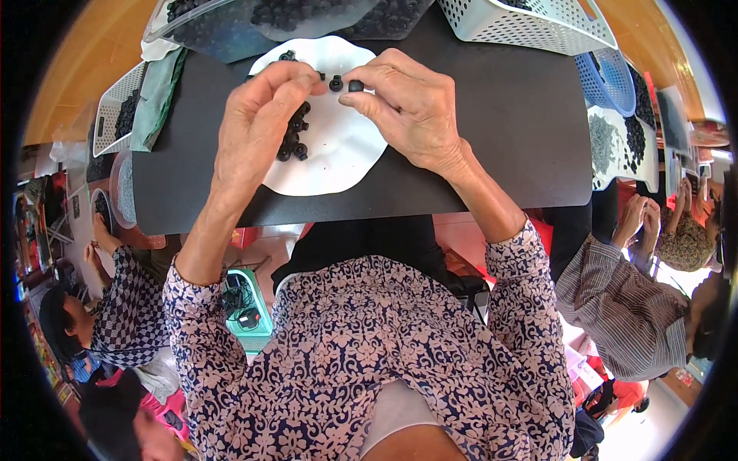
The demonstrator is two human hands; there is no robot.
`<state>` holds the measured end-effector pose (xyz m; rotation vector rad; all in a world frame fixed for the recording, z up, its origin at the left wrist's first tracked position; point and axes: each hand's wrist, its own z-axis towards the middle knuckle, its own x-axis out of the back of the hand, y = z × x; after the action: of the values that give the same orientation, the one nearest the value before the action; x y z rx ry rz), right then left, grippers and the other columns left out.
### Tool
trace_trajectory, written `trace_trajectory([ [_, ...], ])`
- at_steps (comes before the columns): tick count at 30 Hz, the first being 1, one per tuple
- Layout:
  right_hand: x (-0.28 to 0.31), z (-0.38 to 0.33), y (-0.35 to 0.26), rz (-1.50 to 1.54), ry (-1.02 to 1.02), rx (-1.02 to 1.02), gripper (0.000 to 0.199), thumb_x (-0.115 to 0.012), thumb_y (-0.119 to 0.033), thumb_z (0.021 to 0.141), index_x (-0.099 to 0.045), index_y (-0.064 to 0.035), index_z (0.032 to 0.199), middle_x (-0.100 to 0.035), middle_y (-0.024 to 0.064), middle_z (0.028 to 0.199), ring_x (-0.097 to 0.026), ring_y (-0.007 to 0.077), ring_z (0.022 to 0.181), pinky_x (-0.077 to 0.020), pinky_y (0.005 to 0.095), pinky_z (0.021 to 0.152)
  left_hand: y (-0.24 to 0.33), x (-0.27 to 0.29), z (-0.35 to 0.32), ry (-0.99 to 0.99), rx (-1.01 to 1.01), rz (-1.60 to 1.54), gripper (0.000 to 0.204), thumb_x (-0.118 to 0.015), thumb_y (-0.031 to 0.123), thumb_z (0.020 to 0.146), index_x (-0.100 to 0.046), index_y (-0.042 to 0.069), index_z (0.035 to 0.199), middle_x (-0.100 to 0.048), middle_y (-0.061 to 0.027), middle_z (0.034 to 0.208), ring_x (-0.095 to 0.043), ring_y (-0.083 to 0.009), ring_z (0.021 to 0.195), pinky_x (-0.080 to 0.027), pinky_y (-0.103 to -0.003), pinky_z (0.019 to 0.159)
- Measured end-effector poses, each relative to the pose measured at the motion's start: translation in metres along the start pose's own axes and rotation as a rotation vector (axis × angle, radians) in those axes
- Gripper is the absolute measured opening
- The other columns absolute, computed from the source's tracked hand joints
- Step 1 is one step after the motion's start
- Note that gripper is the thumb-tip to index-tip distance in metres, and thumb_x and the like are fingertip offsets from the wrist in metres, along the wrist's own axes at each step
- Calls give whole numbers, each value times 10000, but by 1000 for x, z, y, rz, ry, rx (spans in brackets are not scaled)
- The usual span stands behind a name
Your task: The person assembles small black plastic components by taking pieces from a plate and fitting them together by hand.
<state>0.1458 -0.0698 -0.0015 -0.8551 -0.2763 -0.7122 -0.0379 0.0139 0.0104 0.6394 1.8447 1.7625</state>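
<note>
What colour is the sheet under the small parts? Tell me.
White; the sheet lies on a black board, clearest in the head view.

A white perforated basket (530, 23) sat at 1 o'clock on the black tabletop (507, 138), w/ a blue basket (611, 77) just beside it at 2. A clear bag of dark pieces (223, 27) lay at 11 o'clock. A person in a striped shirt (623, 307) sat at 4, another in a checked shirt (127, 307) at 8.
</note>
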Motion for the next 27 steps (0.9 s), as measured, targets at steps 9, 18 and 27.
trace_trajectory([
  [9,8,6,0,634,58,-483,163,-632,-150,910,-669,-19,1001,-601,-33,757,-506,40,623,-414,193,547,-6,-11,24,-54,-649,1135,253,-655,100,781,-636,4,1014,-583,-134,929,-502,-357,1050,-426,-406,917],
  [18,13,8,7,460,28,-445,168,-655,-105,850,-649,-9,988,-548,-46,716,-457,30,591,-400,204,525,-10,-13,36,-92,-576,948,200,-621,76,801,-631,20,993,-614,-113,903,-556,-249,983,-451,-358,861],
  [27,7,8,-3,105,-97,-209,303,-734,-78,734,-658,-77,1027,-504,16,742,-475,119,578,-425,261,525,4,-18,14,-8,-62,43,425,-615,118,860,-506,42,1263,-608,12,856,-564,-93,840,-452,-241,758],
])
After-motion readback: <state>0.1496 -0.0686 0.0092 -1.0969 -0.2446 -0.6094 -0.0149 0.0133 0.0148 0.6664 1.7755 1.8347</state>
